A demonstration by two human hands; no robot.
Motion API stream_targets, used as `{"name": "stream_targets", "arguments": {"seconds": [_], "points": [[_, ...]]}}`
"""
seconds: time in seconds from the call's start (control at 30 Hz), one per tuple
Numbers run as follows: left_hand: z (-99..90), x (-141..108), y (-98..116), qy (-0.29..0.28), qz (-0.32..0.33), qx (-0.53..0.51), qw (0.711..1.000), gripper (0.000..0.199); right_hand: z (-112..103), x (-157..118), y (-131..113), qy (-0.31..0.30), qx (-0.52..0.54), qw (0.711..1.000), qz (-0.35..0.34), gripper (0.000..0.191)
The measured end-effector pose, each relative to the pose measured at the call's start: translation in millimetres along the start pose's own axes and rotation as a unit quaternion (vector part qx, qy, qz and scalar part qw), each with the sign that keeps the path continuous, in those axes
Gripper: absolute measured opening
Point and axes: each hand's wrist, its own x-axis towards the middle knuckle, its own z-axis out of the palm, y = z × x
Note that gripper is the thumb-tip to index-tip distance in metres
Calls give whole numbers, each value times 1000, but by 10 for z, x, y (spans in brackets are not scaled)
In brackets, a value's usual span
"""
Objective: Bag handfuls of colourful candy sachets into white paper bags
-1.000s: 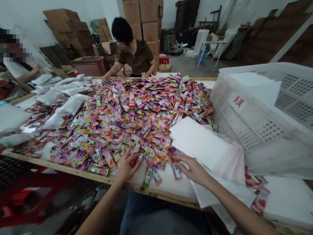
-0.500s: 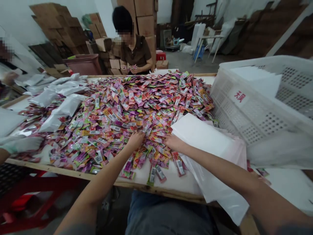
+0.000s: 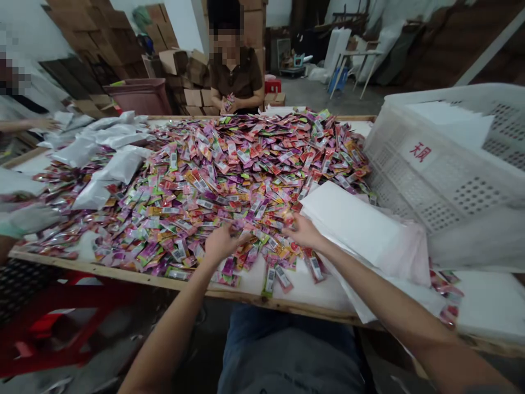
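Observation:
A broad heap of small pink, purple and green packets point(image 3: 213, 164) covers the middle of the wood-edged table point(image 3: 135, 273). My left hand point(image 3: 222, 241) is over the near part of the heap, thumb and fingers apart, with packets around its fingertips; none is clearly held. To its right, my right hand point(image 3: 302, 231) is curled at the heap's edge, its fingertips around a small reddish packet point(image 3: 289, 220). White plastic bags point(image 3: 353, 219) lie stacked beside my right hand, partly under my forearm.
A white perforated crate point(image 3: 443, 180) stands at the right. Filled white bags point(image 3: 118, 164) lie at the left, near a co-worker's gloved hand point(image 3: 35, 219). Across the table a person point(image 3: 238, 76) holds packets. A red stool point(image 3: 53, 323) stands below left.
Both hands have lifted slightly from the heap, and my left fingers have spread. The person across now has packets in hand. The gloved hand has shifted, and the view has moved a little.

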Motion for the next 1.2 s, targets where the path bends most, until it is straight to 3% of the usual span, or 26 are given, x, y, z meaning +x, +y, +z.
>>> {"name": "stream_targets", "arguments": {"seconds": [0.1,0.2,0.27,0.33,0.4,0.5,0.63,0.73,0.83,0.93,1.03,1.2], "points": [[307,-148,137,-48,-31,98,994,39,385,-43,-119,-65,-62,995,32,23],[437,-282,115,-34,34,110,993,25,521,-166,-77,-53,-50,997,30,20],[413,-347,6,3,100,82,992,19,421,-294,40,-43,2,998,39,9],[331,-351,-136,51,148,16,988,17,225,-441,195,-24,69,996,53,16],[223,-267,-262,80,144,-77,983,18,18,-583,346,21,121,991,49,21],[74,24,-334,101,81,-202,971,26,-169,-732,499,73,165,983,26,20],[19,535,-112,120,41,-227,966,38,-172,-712,499,74,161,984,30,20],[114,821,207,54,-22,-115,992,47,-63,-530,363,74,84,993,25,23],[265,940,452,-1,-68,-4,998,44,120,-321,211,-24,-14,999,16,18],[365,939,492,-7,-49,4,999,37,271,-208,164,-101,-77,992,5,16],[315,912,370,11,-1,-9,1000,36,273,-195,249,-89,3,996,19,15],[-74,836,96,8,123,-69,990,35,58,-248,413,9,256,965,55,25]]}}
